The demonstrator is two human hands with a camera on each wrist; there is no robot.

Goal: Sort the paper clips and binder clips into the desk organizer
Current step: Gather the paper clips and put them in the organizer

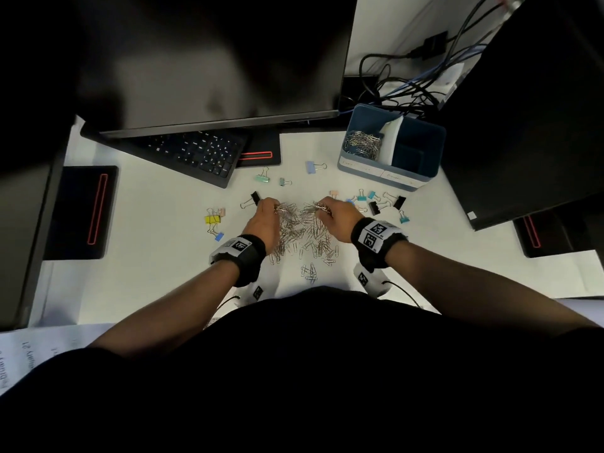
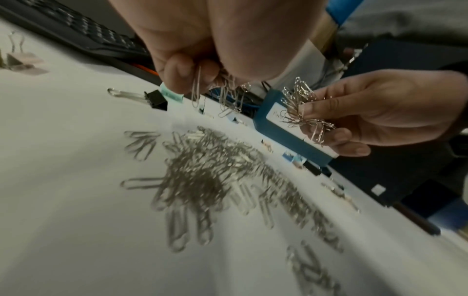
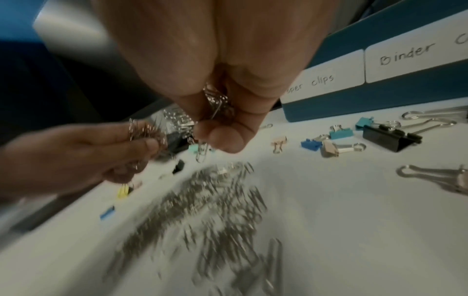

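Left hand – pinching paper clips | right hand – same | pile frame centre | organizer upper right | advice: carry bunches level over the left compartment, then release.

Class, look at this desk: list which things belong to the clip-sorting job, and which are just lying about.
Belongs to the job:
- left hand and right hand, each holding a bunch of paper clips
- paper clip pile
- scattered binder clips
- blue desk organizer, with paper clips in one compartment

Just lying about:
- keyboard
- monitor
- cables
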